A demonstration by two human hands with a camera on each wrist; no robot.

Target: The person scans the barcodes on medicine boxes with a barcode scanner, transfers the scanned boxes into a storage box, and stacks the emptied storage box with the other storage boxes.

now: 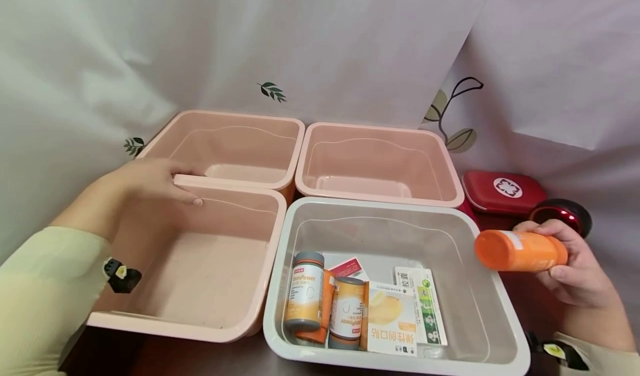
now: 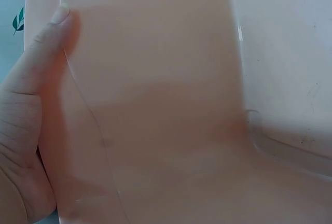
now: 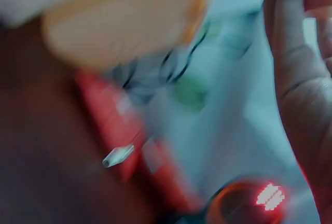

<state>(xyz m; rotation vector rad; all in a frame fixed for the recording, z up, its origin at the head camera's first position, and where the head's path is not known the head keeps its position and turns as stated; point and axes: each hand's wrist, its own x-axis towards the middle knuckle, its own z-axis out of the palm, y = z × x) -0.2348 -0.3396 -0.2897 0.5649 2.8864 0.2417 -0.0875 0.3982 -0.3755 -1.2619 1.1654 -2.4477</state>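
Observation:
My left hand (image 1: 150, 181) grips the back rim of the front left pink bin (image 1: 210, 270). In the left wrist view the thumb (image 2: 44, 53) presses on the bin's inner wall; the other fingers are hidden behind it. At the right my right hand (image 1: 575, 265) holds an orange bottle (image 1: 520, 250) on its side, above the right rim of a pale grey bin (image 1: 400, 212). Inside the grey bin lie two grey-capped supplement bottles, one on the left (image 1: 305, 292) and one beside it (image 1: 347, 312), a bandage box (image 1: 392, 317) and a green-and-white medicine box (image 1: 425, 304).
Two more pink bins stand behind, at back left (image 1: 235, 137) and back right (image 1: 380, 154). A red first-aid case (image 1: 505, 191) and a round dark device with a red light (image 1: 562, 215) sit beyond the right hand. White patterned cloth (image 1: 320, 48) hangs behind everything.

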